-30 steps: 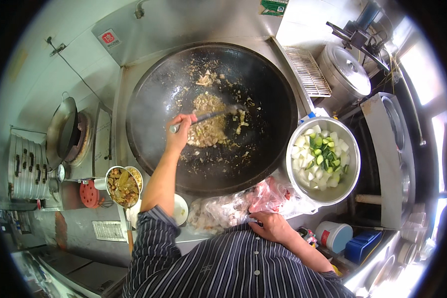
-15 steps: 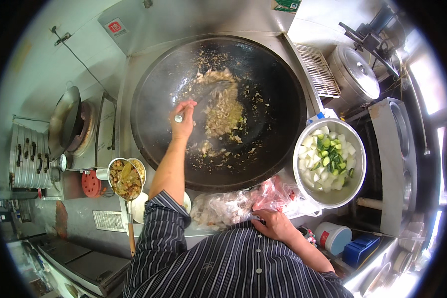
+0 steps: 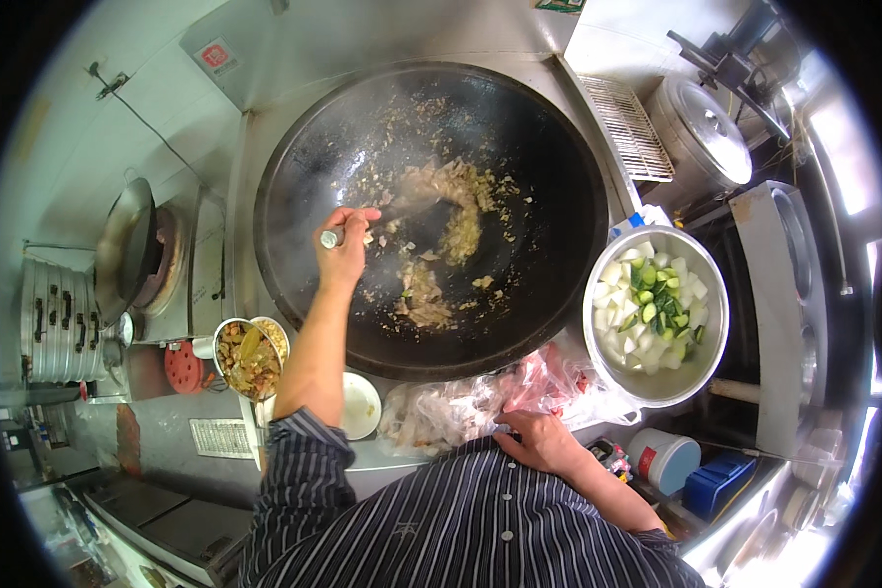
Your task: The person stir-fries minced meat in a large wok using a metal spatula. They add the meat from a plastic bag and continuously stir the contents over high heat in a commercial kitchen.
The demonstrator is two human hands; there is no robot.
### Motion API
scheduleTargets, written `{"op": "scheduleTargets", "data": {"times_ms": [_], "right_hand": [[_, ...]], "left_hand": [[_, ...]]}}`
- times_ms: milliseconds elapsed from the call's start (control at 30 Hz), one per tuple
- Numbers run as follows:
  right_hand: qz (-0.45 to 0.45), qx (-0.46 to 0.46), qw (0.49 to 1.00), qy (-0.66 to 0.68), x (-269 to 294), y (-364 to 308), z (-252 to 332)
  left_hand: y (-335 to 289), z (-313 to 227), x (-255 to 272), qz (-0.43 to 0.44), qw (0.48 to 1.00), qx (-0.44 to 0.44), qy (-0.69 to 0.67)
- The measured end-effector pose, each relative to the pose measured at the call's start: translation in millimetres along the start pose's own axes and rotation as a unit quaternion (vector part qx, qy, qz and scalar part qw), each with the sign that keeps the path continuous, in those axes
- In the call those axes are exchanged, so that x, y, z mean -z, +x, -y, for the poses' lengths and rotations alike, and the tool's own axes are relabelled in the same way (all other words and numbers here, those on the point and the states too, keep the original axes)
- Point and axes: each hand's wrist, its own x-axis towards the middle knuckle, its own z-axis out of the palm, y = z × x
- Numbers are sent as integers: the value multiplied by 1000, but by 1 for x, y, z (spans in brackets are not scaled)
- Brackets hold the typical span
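My left hand (image 3: 343, 245) is wrapped round the handle of a wok spatula (image 3: 330, 238), whose blade is blurred among the food. Beneath it, a large black wok (image 3: 549, 245) holds chopped, pale, browned food (image 3: 461, 230), partly pushed into a curved band with a smaller heap nearer me. A little steam hangs over it. At the counter's front edge my right hand (image 3: 544, 443) is closed, fingers curled beside clear plastic bags (image 3: 431, 416) and a pinkish bag (image 3: 539, 377). What its fingertips grip is hidden.
To the wok's right stands a metal bowl (image 3: 720, 328) of white and green vegetable chunks. At left are a pot of browned food (image 3: 248, 358) and a pale plate (image 3: 361, 407). A lidded pot (image 3: 706, 127) and wire rack (image 3: 622, 127) stand far right; a white bucket (image 3: 664, 461) sits lower right.
My left hand has drawn the spatula slightly left and nearer to me. Food in the wok has shifted toward me, leaving a dark gap. My right hand has stayed in place.
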Motion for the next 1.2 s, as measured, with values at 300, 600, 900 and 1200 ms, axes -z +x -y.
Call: {"op": "scheduleTargets", "data": {"times_ms": [300,600,900,1200], "right_hand": [[10,7,1000,-14,1,2,2],[20,-1,1000,2,6,5,6],[-12,-18,999,-24,5,-11,1],[-5,-12,1000,22,4,-8,0]], "left_hand": [[-32,-13,13,52,994,70,-60],[8,-59,56,78,964,-97,235],[-16,15,-33,18,995,-24,-91],[-5,-68,26,97,990,-23,99]]}}
